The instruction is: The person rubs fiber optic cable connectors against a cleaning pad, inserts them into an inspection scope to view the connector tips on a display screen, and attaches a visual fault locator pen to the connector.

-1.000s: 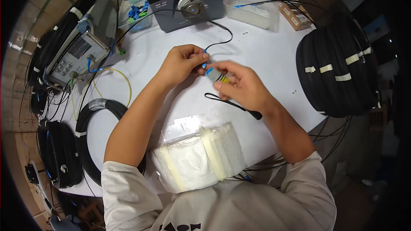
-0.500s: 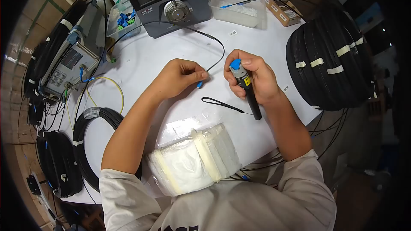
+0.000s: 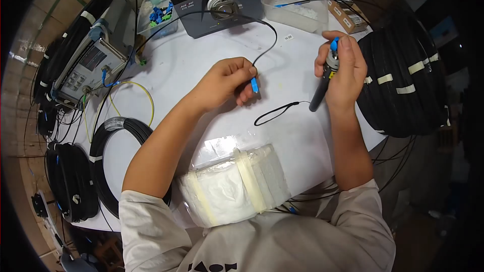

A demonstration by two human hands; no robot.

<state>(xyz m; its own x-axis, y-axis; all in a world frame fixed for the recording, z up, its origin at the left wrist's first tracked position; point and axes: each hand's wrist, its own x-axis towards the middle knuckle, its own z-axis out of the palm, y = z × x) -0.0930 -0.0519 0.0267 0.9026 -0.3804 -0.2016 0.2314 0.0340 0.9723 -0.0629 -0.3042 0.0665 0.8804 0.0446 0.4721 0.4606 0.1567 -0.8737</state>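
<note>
My left hand (image 3: 229, 81) pinches a black fiber optic cable (image 3: 275, 38) just behind its blue connector (image 3: 254, 85), which points down toward me. The cable arcs up from there past the front of a grey inspection device (image 3: 222, 7). My right hand (image 3: 345, 68) is wrapped round a black and silver pen-shaped fiber tester (image 3: 321, 88), with its blue cap (image 3: 334, 44) uppermost and the thumb beside it. From the tester's lower end hangs a black wrist strap (image 3: 276, 114), resting over the white table. Both hands are apart from each other.
A plastic-wrapped white pack (image 3: 227, 191) lies nearest my body. Black cable coils (image 3: 403, 80) stand at the right, with another coil (image 3: 103, 171) at the left. Beside a test instrument (image 3: 91, 68) is a bin of blue and green connectors (image 3: 160, 17). A clear tub (image 3: 297, 15) sits behind.
My right hand has moved right and up with the tester, farther from the left. My left hand has shifted slightly right, and more of the blue connector shows. The view has shifted slightly.
</note>
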